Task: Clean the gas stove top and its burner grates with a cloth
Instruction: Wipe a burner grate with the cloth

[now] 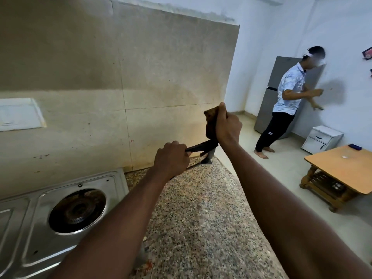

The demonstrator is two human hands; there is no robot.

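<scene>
One stove [30, 218] with one bare burner [77, 210] lies on the worktop [201, 208]. Right of the stove, fingers of the left hand [171, 160] clamp one black grate [198, 147]. Fingers of the right hand [228, 126] pinch one brown cloth [210, 125] against it.

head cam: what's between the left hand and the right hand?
In the head view, the left hand grips one end of a dark burner grate. Its bar spans the gap to the brown cloth, which the right hand grips.

Stove [26, 228] lies left on the counter [201, 218]; probably a grate [198, 147] above the counter; table [346, 166] far right.
</scene>
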